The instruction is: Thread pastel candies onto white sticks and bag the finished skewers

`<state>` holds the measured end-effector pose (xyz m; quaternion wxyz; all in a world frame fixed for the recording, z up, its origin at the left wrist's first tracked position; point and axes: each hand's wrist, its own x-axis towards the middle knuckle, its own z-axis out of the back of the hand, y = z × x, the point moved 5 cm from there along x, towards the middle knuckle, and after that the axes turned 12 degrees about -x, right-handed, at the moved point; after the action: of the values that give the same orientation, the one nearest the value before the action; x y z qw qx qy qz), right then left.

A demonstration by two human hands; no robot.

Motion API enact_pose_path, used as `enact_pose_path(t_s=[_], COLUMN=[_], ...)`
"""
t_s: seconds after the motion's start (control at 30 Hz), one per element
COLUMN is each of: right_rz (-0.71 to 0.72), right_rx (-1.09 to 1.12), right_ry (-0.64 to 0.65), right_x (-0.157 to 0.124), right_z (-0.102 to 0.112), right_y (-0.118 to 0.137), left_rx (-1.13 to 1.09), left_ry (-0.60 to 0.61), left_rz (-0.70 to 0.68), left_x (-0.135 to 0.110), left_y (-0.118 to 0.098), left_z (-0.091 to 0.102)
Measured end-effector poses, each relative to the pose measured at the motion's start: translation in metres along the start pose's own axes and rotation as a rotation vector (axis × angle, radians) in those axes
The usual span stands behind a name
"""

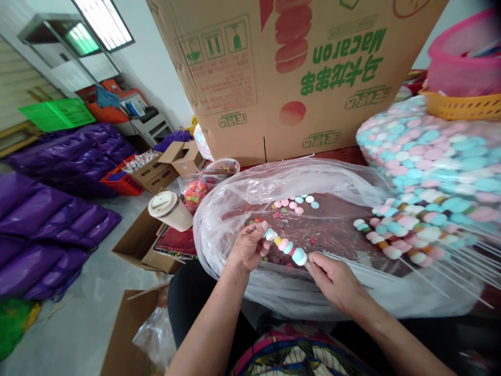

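Closely pinched, the thumb and fingertips of the person's left hand (246, 248) hold the far end of a candy skewer (287, 246), while the right hand (334, 277) grips its near end, the fingers curled round so that any stick inside them is hidden. The skewer slants between the two hands, in front of the person's body, its pale blue, white and pink pieces set with small yellow and red ones.

Just beyond the hands, loose round candies (299, 210) in pink, blue and white lie on a brown surface (332, 224), with little coloured rings (278, 214) scattered near them. Crumpled clear plastic (213, 224) surrounds this area, and thin white sticks (354, 266) lie beyond the right hand. Farther right, a heap of filled skewers (426, 222) rests against a bulging bag of candies (434, 149), with a yellow basket (462, 106) and a pink basin (457, 75) above it.

Behind the plastic stands a large carton (270, 104), its "Macaron" print upside down. To the left are a lidded cup (178, 216), a bag of coloured rings (194, 193) and, on the floor, stacked purple packages (43, 235).
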<state>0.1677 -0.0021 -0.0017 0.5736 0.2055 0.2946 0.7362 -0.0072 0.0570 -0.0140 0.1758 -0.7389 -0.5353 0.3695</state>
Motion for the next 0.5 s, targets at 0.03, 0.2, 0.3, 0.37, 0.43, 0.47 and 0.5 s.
enact_pose_path(t_s=[0.03,0.2,0.3,0.37,0.43,0.47,0.5], right_rz=[0.007,0.010,-0.028,-0.044,-0.039,-0.033,-0.028], right_rx=[-0.028,-0.245,-0.362,-0.423,-0.476,-0.498,-0.518], right_ry=[-0.011,-0.058,-0.076,-0.093,-0.116,-0.130,-0.146], right_x=[-0.001,-0.003,-0.005,-0.006,-0.008,-0.009,-0.010], right_z=[0.000,-0.001,-0.002,-0.002,-0.002,-0.002,-0.002], right_y=[0.000,0.003,0.006,0.007,0.009,0.010,0.011], left_rx=[0.003,0.062,0.097,0.154,0.264,0.331,0.399], left_ry=[-0.027,-0.147,-0.161,-0.169,-0.169,-0.170,-0.172], left_rz=[-0.012,-0.110,-0.205,-0.281,-0.373,-0.425,-0.478], left_x=[0.000,-0.002,-0.002,-0.003,-0.005,-0.007,-0.009], left_y=[0.002,0.007,0.011,0.013,0.013,0.013,0.012], left_z=[0.001,0.003,0.001,0.001,-0.001,-0.002,-0.003])
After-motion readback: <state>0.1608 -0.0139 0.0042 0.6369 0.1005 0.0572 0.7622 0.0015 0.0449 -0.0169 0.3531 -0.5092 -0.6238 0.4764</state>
